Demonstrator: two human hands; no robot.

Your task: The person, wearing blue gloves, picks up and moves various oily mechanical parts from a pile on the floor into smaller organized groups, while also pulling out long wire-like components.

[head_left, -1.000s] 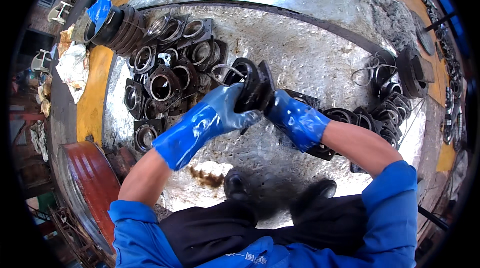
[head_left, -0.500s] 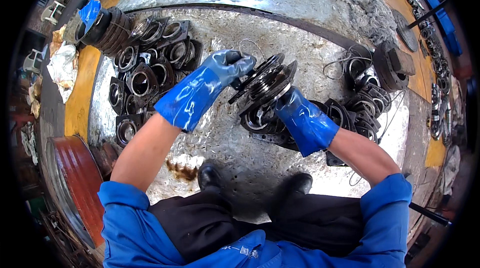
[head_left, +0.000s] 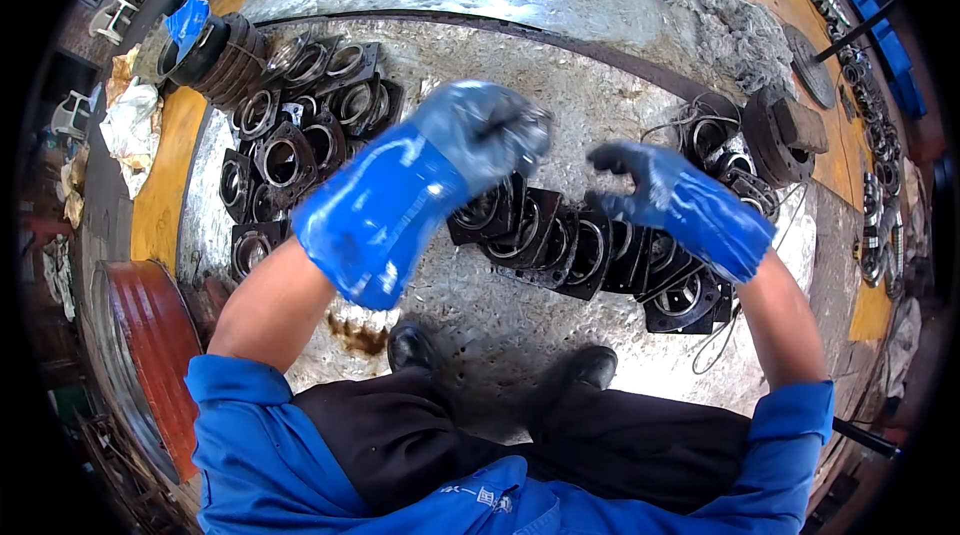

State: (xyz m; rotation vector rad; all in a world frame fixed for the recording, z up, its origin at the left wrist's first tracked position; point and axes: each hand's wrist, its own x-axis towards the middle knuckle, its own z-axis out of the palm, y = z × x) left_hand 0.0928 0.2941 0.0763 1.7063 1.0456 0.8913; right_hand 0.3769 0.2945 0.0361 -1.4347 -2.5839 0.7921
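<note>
My left hand (head_left: 490,130), in a blue rubber glove with a grey, oily palm, is raised over the middle of the floor plate. Its fingers are curled together and blurred; whatever they hold, if anything, is hidden. Lower right of it lies a row of black, oily flange plates with round bores, the nearest flange plate (head_left: 490,213) partly under the glove. My right hand (head_left: 640,180), gloved the same way, hovers above the row's middle. Its fingers and thumb are spread apart with nothing between them. Another flange plate (head_left: 682,302) lies flat at the row's near end.
More flange plates (head_left: 285,162) lie grouped at the left. Behind them stands a dark ribbed cylinder (head_left: 222,53). A rusty red drum (head_left: 155,355) is near my left side. Rags (head_left: 740,45), a thick dark ring (head_left: 780,135) and loose wire (head_left: 670,120) are at the right.
The flange plate held between both hands has been let go and now lies with the row. My right hand has moved right and opened; my left has moved slightly right, fingers curled.
</note>
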